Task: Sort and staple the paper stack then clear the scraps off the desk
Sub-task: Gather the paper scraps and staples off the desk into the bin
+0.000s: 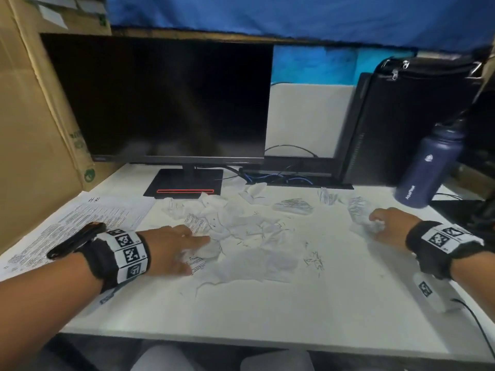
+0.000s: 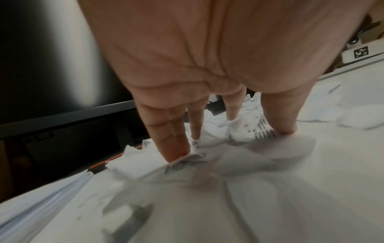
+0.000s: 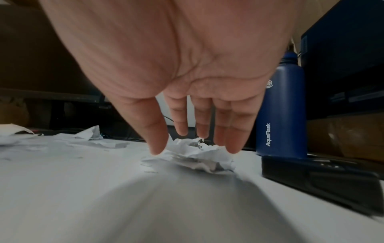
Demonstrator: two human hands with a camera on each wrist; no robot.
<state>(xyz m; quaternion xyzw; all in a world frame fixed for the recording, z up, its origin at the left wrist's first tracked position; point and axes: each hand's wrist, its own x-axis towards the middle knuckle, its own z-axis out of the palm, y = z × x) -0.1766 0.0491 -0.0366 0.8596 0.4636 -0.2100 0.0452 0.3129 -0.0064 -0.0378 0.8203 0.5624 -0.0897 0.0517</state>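
A stack of printed sheets lies at the desk's left; its edge shows in the left wrist view. A black stapler-like tool rests on the stack beside my left wrist. Torn and crumpled paper scraps cover the desk's middle. My left hand presses straight fingers down on the scraps. At the right, my right hand hovers over a crumpled scrap, its straight fingers touching that scrap from above.
A dark monitor stands at the back, a black computer tower at back right. A navy flask stands by my right hand. A cardboard box walls the left. Loose staples lie mid-desk. A black device lies right of the scrap.
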